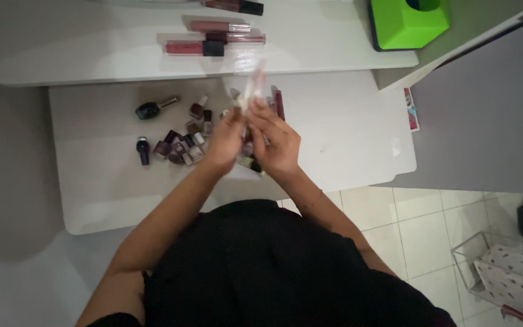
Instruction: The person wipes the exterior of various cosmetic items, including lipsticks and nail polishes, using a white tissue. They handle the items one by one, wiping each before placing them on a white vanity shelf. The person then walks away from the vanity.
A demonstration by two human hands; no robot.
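Both hands raised together over white tabletop (pixel 346 139). Left hand (pixel 225 140) and right hand (pixel 279 145) pinch a small clear wrapper (pixel 252 85) (blurred, contents unclear), fingers closed on its lower end. Beneath: cluster of nail polish bottles (pixel 183 142). Lip gloss tubes (pixel 216 37) lie on upper shelf, well apart.
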